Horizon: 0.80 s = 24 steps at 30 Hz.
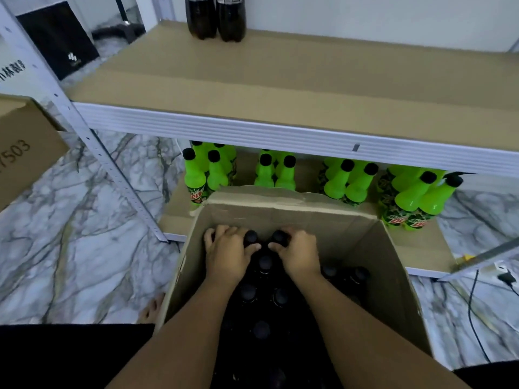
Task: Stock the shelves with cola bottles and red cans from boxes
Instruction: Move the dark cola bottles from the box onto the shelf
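My left hand [226, 252] and right hand [297, 252] each curl round a bottle [250, 236] top inside the box [393, 265].

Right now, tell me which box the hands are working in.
The open box of dark-capped bottles before the shelves, holding both hands; the other box sits apart, left.

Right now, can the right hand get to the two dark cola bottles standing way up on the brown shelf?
Probably yes. The right hand is down in the open cardboard box, but nothing stands between it and the two dark cola bottles on the brown shelf; it would need lifting and stretching.
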Available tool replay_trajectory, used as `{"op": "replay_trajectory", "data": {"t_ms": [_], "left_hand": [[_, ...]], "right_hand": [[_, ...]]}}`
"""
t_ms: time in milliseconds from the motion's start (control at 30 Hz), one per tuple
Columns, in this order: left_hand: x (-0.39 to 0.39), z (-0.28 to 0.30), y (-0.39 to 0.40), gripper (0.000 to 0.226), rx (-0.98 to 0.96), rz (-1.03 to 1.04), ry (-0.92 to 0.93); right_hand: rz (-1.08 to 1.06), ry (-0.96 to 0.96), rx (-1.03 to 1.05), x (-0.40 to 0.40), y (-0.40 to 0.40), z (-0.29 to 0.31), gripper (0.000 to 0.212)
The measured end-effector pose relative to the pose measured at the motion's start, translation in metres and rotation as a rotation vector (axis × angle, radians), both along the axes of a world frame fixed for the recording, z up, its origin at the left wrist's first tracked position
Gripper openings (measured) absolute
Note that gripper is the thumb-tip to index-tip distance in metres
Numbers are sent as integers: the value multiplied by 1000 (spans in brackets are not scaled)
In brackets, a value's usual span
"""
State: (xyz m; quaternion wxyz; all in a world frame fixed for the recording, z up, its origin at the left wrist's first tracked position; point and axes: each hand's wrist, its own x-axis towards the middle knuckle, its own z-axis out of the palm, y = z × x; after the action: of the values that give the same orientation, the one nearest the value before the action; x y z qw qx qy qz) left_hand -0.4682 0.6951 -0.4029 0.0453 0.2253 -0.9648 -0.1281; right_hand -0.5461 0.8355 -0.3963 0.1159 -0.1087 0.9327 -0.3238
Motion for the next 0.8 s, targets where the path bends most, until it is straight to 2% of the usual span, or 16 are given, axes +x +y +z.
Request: {"op": "replay_trajectory", "data": {"t_ms": [133, 233, 367, 500, 800], "left_hand": [[5, -1, -1, 34, 56, -9, 81], [8, 1, 0, 27, 105, -35, 219], [13, 20, -3, 31, 340, -96, 367], [20, 61, 2, 24, 488, -109, 519], [2, 194, 16, 20, 547, -194, 843]], "right_hand": [[13, 29, -22, 3, 2, -6, 34], [29, 87, -76, 8, 10, -5, 33], [61, 188, -181, 13, 14, 16, 34], [87, 263, -303, 16, 16, 61, 35], [90, 547, -548, 17, 24, 199, 20]]}}
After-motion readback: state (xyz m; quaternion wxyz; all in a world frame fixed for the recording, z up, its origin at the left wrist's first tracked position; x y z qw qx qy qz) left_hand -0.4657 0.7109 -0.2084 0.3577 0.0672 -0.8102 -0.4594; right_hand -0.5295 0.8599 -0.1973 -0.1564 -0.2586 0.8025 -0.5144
